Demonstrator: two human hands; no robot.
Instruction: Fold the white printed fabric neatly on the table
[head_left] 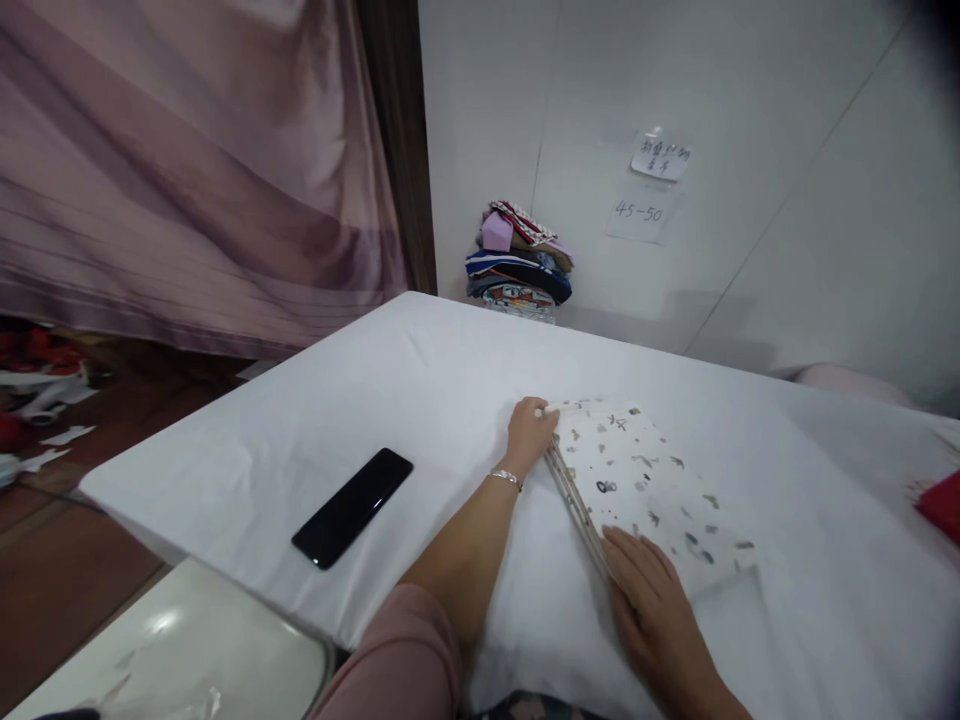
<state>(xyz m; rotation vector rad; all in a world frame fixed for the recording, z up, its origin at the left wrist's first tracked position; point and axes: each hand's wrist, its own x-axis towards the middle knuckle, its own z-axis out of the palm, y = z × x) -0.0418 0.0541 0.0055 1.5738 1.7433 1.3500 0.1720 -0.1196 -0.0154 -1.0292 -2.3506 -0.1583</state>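
White table carries folded fabric, long axis slanting away leftward. I have the left hand gripping its far corner, right hand its near end.

Before you stands a pale gray paneled wall with handwritten papers fixed to it. On your left, a pinkish curtain hangs in folds beside a dark brown upright, above a reddish-brown floor. Your counter is white; near its left corner, a glossy cream surface reflects light.
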